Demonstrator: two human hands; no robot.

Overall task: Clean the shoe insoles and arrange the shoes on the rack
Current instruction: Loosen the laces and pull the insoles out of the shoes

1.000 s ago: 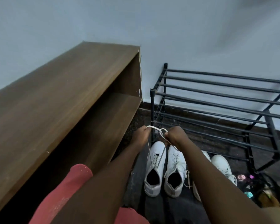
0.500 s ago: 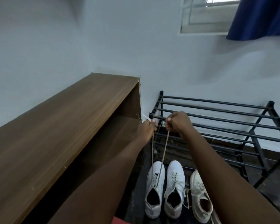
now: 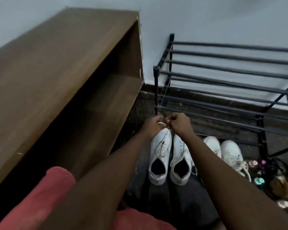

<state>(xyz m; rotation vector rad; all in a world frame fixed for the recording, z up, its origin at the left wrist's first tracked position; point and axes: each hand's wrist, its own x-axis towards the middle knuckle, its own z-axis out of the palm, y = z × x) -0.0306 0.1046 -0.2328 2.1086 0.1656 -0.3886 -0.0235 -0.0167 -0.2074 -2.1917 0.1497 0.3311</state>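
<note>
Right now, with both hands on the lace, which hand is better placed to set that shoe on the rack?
Probably the right. The right hand sits nearest the rack, just before its lower bars; the left hand is on the cupboard side. Both pinch the lace over the shoe.

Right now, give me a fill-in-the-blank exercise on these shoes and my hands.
The left hand and right hand both pinch a white ____ above the leftmost shoe.
The white shoes on the floor number ____.
The metal rack behind them is coloured ____.
Missing words: shoelace, four, black.
</note>
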